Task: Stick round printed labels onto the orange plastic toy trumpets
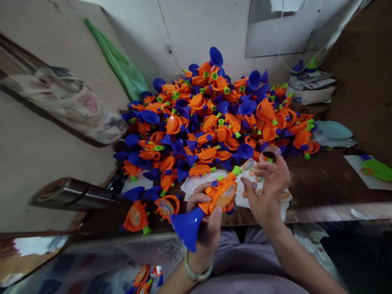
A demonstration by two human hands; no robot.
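Note:
My left hand is closed around a toy trumpet with an orange body, a blue bell and a lime green mouthpiece. Its bell points down and to the left, and a printed label shows on its round face. Just right of the mouthpiece, my right hand is raised with the thumb stretched apart. A clear, curled sticker-like piece hangs at its fingertips. Sheets of round printed stickers lie on the table beneath my hands, partly hidden by them.
A large heap of similar toy trumpets covers the table's back. A steel flask lies at left, near a floral cloth bag and a green plastic bag. Stacked papers, a light blue dish and a green toy part are at right.

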